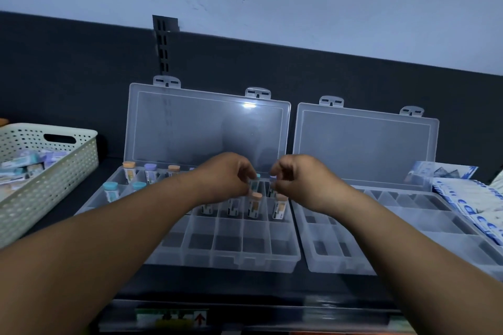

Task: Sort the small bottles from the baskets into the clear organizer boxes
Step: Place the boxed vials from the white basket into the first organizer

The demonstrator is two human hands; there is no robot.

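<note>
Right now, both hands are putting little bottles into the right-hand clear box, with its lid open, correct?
Wrong box. The head view shows the left hand and right hand putting little bottles into the left-hand clear box, its lid open.

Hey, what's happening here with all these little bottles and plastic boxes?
A person is sorting small bottles into the left clear plastic organizer box, lid open. The left hand pinches a small teal-capped bottle and the right hand pinches another small bottle, both over the box's far right compartments. Bottles with orange, purple and teal caps already stand upright in other compartments. A second clear organizer box sits open alongside, and a white perforated basket of small packets stands at the left.
</note>
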